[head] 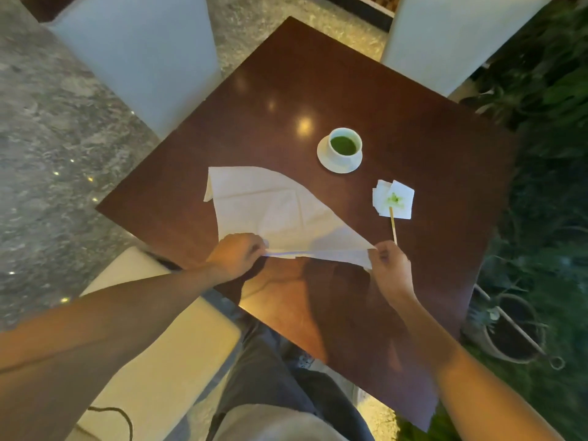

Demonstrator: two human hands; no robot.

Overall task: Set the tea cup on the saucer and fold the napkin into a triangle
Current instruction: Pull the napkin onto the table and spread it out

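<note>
- Seen from above by a camera on the person's head, a dark wooden table (286,90) sits cornerwise, with two bare forearms reaching in from the bottom edge.
- Spread across the middle of the table lies a white napkin (270,208), lying in a rough triangle whose long edge runs along the near side, between the two hands; its far left corner is doubled over.
- On that near edge, the left hand (235,259) has its fingers curled round the napkin's left end, pinching the layers together.
- At the right end, the right hand (389,265) pinches the napkin's pointed corner between thumb and fingers, lifting it slightly.
- Farther back and to the right, a white tea cup (345,146) holding green liquid stands upright on a white saucer (327,162), well apart from the napkin.
- Just right of the napkin lies a small crumpled tissue (394,200) stained green, with a thin wooden stick (393,226) resting on it, pointing toward the right hand.
- Two pale chairs (136,58) stand beyond the table's far edges.
</note>
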